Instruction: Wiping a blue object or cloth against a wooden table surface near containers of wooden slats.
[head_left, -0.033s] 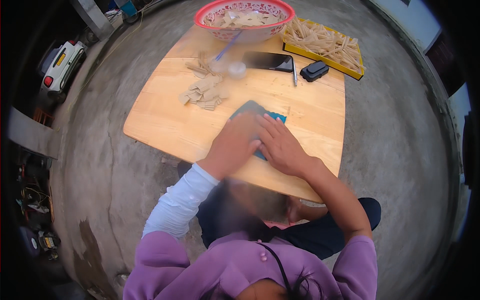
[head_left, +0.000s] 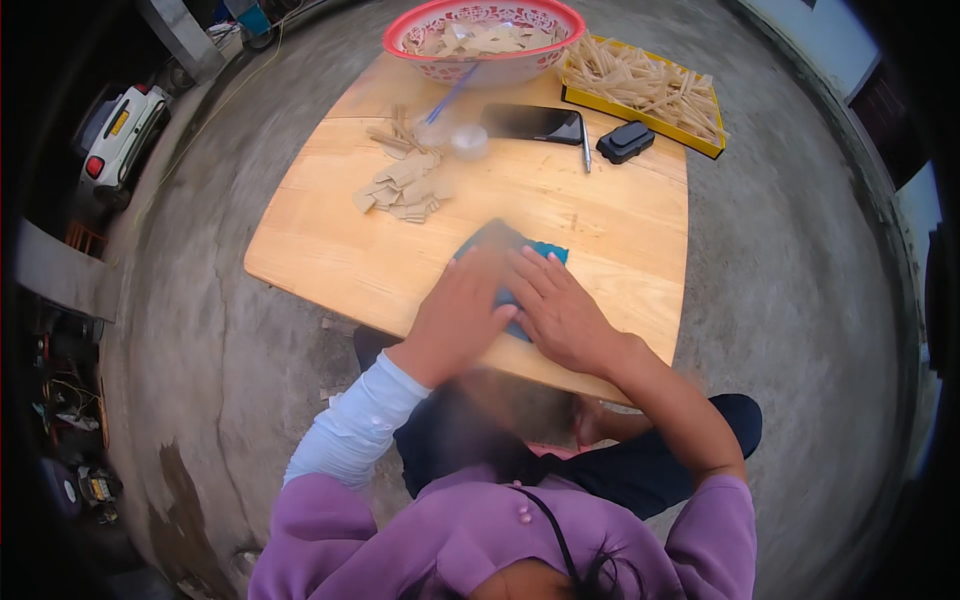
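Note:
Both of my hands lie palm down on a blue-teal cloth or pad near the table's front edge. My left hand has its fingers stretched forward over the cloth's left part, with the fingertips blurred. Beside it, my right hand rests with fingers extended, its fingertips close to the left hand's. Neither hand is closed. Whether anything lies beneath the palms is hidden. Ahead and to the left, a pile of small tan paper pieces sits on the wooden table, with a few thin paper rolls behind it.
A red-rimmed patterned basin of paper pieces stands at the far edge. Right of it is a yellow-edged tray full of thin paper rolls. A phone, a pen, a black device and a small clear container lie nearby.
My two hands have slid slightly toward me, still flat on the cloth. The cloth's far corner also sits a little nearer to me.

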